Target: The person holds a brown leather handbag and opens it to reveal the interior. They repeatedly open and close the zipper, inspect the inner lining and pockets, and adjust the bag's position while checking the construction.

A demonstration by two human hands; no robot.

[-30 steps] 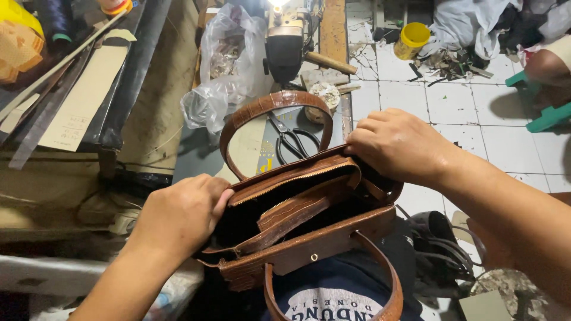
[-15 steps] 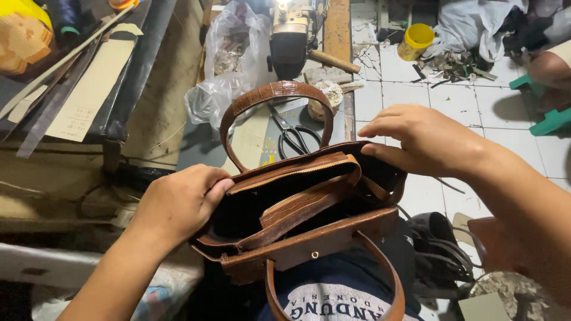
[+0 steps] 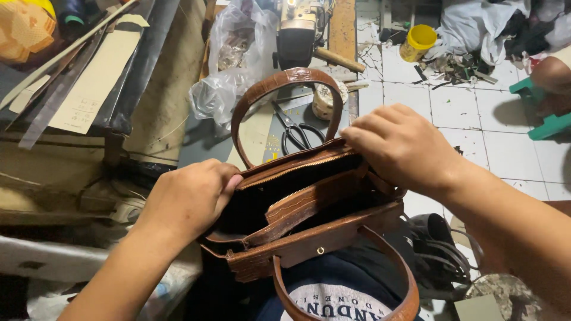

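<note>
Two bare hands work a brown croc-textured leather handbag (image 3: 309, 232) that sits on the person's lap, mouth open and facing up. Left hand (image 3: 190, 199) is clamped on the bag's left end, fingers curled over the rim and thumb pressed against the outer wall near the zip. Right hand (image 3: 401, 148) grips the far right corner of the opening, fingers closed together on the top edge (fingertips tucked in, can't see them fully). Bag interior is dark w/ a brown divider panel running across the middle. One handle (image 3: 285, 80) arches upright on the far side; the other handle (image 3: 357, 297) hangs down toward the person over a dark blue shirt.

Beyond the bag, on the work surface (image 3: 160, 101), black scissors (image 3: 297, 134) lie just behind the far handle, framed by its arch. A clear plastic bag (image 3: 229, 65) w/ small bits sits left of them, and a sewing machine (image 3: 297, 35) stands further back. Tiled floor (image 3: 505, 148) on the right carries a yellow tub (image 3: 418, 41) and scraps, well apart from the hands.
</note>
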